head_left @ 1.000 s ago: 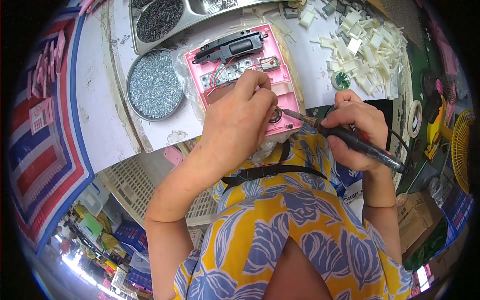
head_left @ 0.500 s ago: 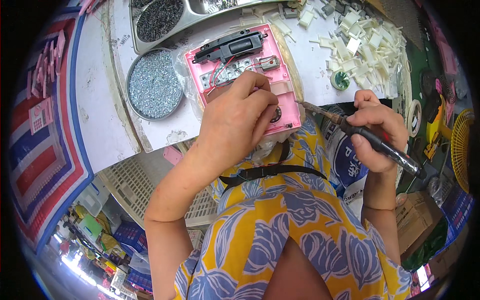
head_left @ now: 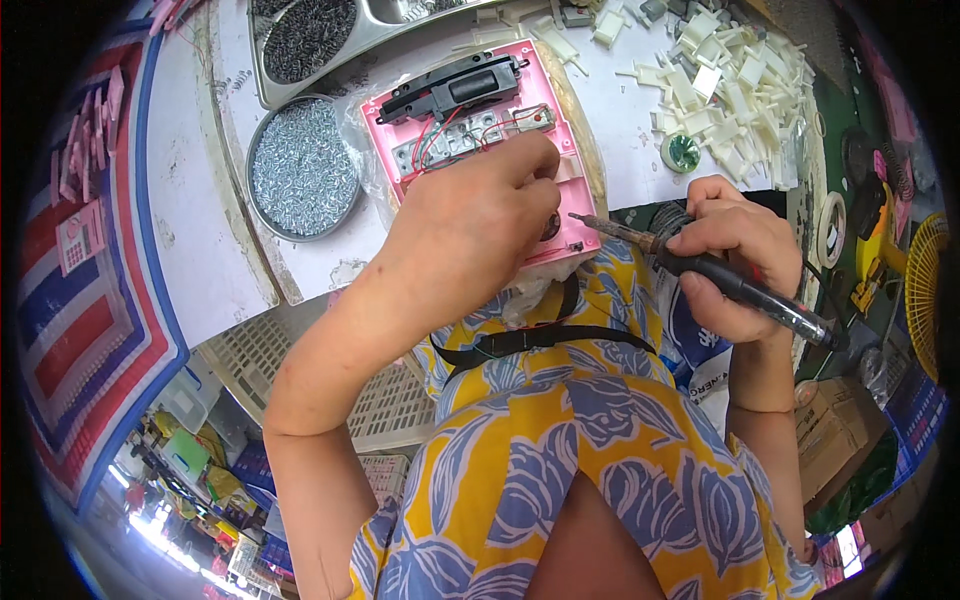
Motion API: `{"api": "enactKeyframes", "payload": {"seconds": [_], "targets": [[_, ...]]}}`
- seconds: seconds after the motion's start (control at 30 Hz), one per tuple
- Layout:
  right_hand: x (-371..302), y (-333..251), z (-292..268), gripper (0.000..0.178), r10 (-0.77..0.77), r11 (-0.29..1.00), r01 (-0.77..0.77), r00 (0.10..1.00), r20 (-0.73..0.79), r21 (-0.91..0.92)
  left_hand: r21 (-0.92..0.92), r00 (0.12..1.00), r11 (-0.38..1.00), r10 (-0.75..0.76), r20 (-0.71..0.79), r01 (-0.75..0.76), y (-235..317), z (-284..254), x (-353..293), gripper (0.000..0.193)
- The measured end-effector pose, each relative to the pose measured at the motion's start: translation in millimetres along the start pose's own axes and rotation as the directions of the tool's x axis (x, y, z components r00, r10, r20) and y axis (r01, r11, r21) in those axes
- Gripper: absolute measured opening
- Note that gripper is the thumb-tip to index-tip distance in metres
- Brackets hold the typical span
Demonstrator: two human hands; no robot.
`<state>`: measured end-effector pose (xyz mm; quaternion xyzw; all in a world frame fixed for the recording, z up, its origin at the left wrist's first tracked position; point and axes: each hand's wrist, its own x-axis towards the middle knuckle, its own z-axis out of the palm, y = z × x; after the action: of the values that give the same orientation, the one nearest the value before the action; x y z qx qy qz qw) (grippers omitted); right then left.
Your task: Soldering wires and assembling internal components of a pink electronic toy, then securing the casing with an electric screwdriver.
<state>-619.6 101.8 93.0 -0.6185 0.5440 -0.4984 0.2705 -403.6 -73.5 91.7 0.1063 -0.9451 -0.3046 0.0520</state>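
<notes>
A pink plastic casing (head_left: 573, 196) lies at the table's front edge on a padded wrap. Inside it are a black plastic mechanism (head_left: 455, 93), a metal plate (head_left: 468, 136) and thin red and green wires. Across the casing's lower part reaches my left hand (head_left: 478, 215), its fingers closed in a pinch; whatever they grip is hidden beneath them. My right hand (head_left: 745, 250) is wrapped round a soldering iron (head_left: 645, 241). The iron's tip points left over the casing's right part, close to my left fingers, beside a round black part (head_left: 551, 228).
Left of the casing stands a round tin (head_left: 305, 168) full of small silver screws. A metal tray (head_left: 310, 40) holds dark springs at the back. White plastic parts (head_left: 735, 85) are heaped at the back right, near a small green-topped reel (head_left: 681, 153). A yellow fan (head_left: 928, 290) stands far right.
The soldering iron has moved left, bringing its tip over the casing. My left hand has shifted and turned, covering more of the casing's middle. The view has moved slightly.
</notes>
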Motion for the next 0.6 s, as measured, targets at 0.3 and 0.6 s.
{"api": "enactKeyframes", "payload": {"seconds": [0.3, 0.6], "targets": [[1.2, 0.4, 2.8, 0.026, -0.002, 1.000, 0.002, 1.000, 0.029, -0.004, 0.092, 0.992, 0.988, 0.116, 0.055, -0.121, -2.8, -5.5, 4.5, 0.018], [3.6, -2.4, 3.7, 0.028, 0.022, 0.999, -0.019, 0.997, 0.076, -0.041, 0.150, 0.990, 0.981, 0.115, 0.082, -0.126, 3.5, -6.0, 6.3, 0.015]]}}
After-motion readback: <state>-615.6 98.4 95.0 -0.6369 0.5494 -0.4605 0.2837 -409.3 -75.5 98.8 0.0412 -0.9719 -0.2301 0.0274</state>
